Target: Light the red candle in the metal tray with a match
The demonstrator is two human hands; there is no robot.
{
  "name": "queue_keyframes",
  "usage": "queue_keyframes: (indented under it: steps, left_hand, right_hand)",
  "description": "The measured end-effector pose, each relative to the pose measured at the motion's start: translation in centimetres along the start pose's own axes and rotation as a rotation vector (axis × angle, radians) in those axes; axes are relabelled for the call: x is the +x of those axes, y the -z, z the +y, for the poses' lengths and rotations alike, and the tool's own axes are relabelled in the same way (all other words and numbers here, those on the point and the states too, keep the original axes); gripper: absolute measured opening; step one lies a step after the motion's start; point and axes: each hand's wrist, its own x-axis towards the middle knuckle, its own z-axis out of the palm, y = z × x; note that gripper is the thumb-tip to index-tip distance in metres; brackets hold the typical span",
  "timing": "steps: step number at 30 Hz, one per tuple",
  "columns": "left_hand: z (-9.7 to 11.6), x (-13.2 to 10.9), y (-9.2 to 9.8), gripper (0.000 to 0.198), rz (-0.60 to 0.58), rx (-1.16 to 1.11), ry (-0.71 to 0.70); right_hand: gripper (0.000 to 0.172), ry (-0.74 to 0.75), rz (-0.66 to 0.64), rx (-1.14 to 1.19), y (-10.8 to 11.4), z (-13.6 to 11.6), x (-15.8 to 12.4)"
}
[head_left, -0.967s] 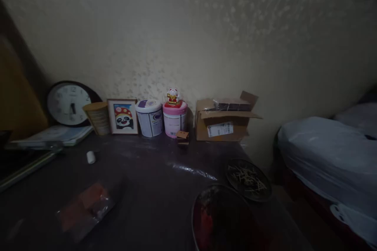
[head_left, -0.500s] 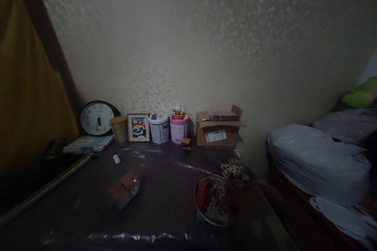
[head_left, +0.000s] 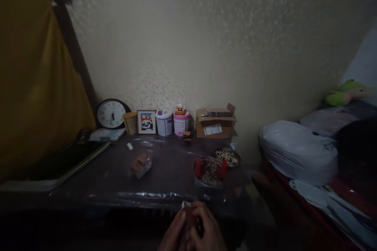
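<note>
Low in the view, in front of the table edge, my left hand (head_left: 173,230) and my right hand (head_left: 208,225) come together, fingers closed. Between them is a small reddish-brown box-like object (head_left: 190,218) with a whitish end at the top. Fingers cover most of it, and the dim light hides its detail. Beyond the hands stands a round metal bowl (head_left: 208,183) holding a heap of thin sticks, with red pieces at both sides. A second round dish (head_left: 228,157) of pale sticks sits behind it. To the left lies a clear-wrapped bundle of orange-brown pieces (head_left: 141,164).
Along the wall stand a clock (head_left: 111,114), stacked yellow cups (head_left: 130,123), a framed panda picture (head_left: 146,122), two lidded tubs (head_left: 164,122) and an opened cardboard box (head_left: 215,127). A white bundle (head_left: 297,151) lies at right. A yellow curtain (head_left: 44,74) hangs left.
Both hands have come into view at the bottom, closed around the small object. The camera view has shifted, so the table now sits higher and shows its front edge.
</note>
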Motion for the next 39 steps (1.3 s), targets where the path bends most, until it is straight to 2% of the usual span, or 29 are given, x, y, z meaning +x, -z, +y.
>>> queue_keyframes:
  steps: [6, 11, 15, 22, 29, 35, 39]
  left_hand:
    - [0.0, -0.1, 0.1, 0.02, -0.048, -0.132, -0.002]
    - [0.5, -0.2, 0.4, 0.027, -0.092, -0.112, 0.086]
    - [0.1, 0.0, 0.4, 0.031, -0.119, -0.05, 0.13]
    - [-0.7, 0.7, 1.1, 0.03, -0.047, 0.065, 0.094]
    - [-0.9, 0.9, 1.3, 0.031, -0.041, 0.142, 0.116]
    - [-0.1, 0.3, 0.4, 0.031, 0.029, 0.183, 0.163]
    - [0.1, 0.2, 0.2, 0.036, 0.035, 0.209, 0.193]
  right_hand:
    - [0.02, 0.018, -0.214, 0.108, 2.7, -1.1, 1.0]
    - [0.01, -0.017, -0.138, 0.146, 3.8, 0.4, 1.5]
    - [0.016, -0.001, -0.192, 0.112, 3.8, 1.1, 1.4]
    - [0.017, 0.01, -0.364, -0.036, 3.6, 1.1, 1.1]
    - [0.023, 0.05, -0.469, -0.133, 3.5, 1.5, 0.8]
    - [0.018, 0.047, -0.475, -0.144, 3.6, 1.5, 0.7]
    - [0.02, 0.071, -0.49, -0.118, 3.7, 1.4, 0.7]
